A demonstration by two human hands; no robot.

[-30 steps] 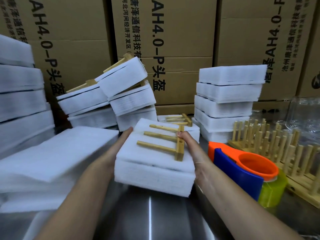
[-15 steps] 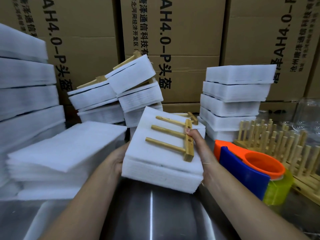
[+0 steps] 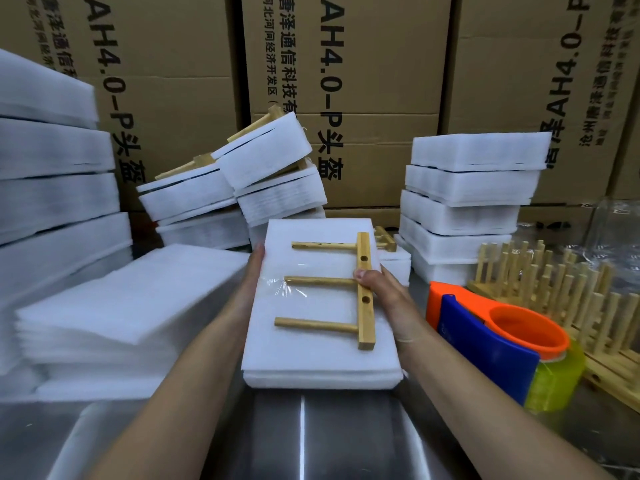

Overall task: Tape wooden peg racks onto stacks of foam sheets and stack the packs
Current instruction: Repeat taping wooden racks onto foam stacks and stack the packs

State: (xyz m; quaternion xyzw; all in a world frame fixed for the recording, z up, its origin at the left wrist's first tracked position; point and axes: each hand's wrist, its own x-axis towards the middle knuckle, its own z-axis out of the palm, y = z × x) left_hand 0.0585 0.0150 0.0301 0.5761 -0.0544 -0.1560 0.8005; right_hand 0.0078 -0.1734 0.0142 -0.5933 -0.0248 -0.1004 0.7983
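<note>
Swung the foam pack (image 3: 311, 348) flatter and closer than before. Pinched the wooden peg rack (image 3: 366, 320) onto it with the right hand (image 3: 384, 292), thumb over the bar. Pressed the left hand (image 3: 252, 278) on the edge across from that thumb; could not tell whether flat or curled. Best kept level and squeezed: saw one clear tape strip (image 3: 287, 289) only, beside the thumb.

This is a packing station in a warehouse: tall printed cardboard cartons (image 3: 349, 98) wall off the far side, with white foam packs (image 3: 474, 181) piled left and right. On the steel worktop (image 3: 346, 441), near right, a tape dispenser (image 3: 485, 344) sits beside bare wooden peg racks (image 3: 554, 282).
</note>
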